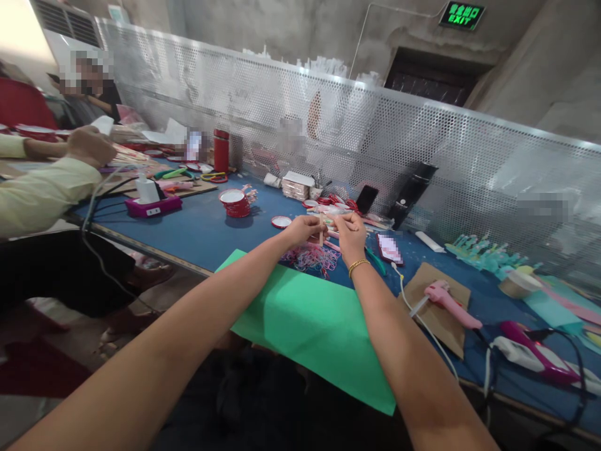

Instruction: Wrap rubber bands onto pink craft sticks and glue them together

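My left hand [306, 230] is closed on a thin pale strip [321, 229] that stands upright between its fingers. Close beside it, my right hand [351, 233] is pinched; whatever it holds is too small to make out. Below both hands lies a tangle of pink and purple cords [312, 260] on the blue table. A green sheet [310, 313] spreads under my forearms and hangs over the table edge. Just behind the hands are red-rimmed pieces [331, 205], and a round red-rimmed white disc [282, 222] lies to their left.
On the right, a pink glue gun [451, 304] rests on cardboard [427, 282], near a purple power strip [539, 354] and cables. A red stack [235, 203] and red bottle [221, 151] stand left. A co-worker's sleeve [51, 191] reaches in. A perforated metal screen [263, 94] bounds the back.
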A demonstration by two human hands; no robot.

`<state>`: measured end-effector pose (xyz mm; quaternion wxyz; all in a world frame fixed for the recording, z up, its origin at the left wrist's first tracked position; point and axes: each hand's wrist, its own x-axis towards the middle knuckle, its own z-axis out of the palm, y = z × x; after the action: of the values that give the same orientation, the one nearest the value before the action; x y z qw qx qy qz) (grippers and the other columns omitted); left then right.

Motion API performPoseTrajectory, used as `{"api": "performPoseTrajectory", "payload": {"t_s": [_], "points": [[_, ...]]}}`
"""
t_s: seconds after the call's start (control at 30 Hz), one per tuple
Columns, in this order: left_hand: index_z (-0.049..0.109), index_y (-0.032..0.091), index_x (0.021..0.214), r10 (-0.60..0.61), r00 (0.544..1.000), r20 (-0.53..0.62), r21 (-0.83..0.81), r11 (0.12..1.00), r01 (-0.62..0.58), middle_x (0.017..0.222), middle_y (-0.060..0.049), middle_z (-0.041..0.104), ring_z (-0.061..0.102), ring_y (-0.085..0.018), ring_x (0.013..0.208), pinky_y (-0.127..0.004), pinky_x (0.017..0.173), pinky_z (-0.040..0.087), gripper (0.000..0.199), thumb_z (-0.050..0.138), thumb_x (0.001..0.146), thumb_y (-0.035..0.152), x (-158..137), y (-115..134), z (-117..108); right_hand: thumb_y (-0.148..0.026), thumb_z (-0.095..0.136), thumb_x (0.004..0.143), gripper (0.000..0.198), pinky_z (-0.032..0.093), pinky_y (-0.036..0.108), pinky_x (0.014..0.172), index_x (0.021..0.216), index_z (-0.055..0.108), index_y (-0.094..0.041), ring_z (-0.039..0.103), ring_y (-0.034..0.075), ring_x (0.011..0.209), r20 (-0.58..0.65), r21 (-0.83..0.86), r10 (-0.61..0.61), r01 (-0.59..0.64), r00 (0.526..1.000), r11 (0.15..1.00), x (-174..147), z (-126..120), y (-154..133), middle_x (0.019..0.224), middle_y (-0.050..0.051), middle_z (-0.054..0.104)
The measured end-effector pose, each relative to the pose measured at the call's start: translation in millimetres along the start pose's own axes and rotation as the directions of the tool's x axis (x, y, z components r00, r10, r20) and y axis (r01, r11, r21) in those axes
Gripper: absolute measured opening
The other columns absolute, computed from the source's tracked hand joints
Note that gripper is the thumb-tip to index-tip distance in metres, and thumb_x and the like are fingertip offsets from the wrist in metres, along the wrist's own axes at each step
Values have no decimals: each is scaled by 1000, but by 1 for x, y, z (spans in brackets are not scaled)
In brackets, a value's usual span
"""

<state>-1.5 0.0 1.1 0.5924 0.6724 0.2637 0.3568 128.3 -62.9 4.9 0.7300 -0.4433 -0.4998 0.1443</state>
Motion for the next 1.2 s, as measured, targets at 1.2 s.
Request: {"api": "performPoseTrajectory", "payload": {"t_s": [1.2], "points": [[64, 11, 80, -20, 1000, -7, -7, 1000, 20, 71, -4, 68, 64, -14, 69, -31, 73, 53, 36, 76, 65, 42, -1, 2, 0, -37, 61, 75, 20, 46, 24, 61, 68, 55, -19, 56, 12, 61, 29, -10, -15, 15, 999, 1000, -1, 2, 2, 63, -3, 61]]}}
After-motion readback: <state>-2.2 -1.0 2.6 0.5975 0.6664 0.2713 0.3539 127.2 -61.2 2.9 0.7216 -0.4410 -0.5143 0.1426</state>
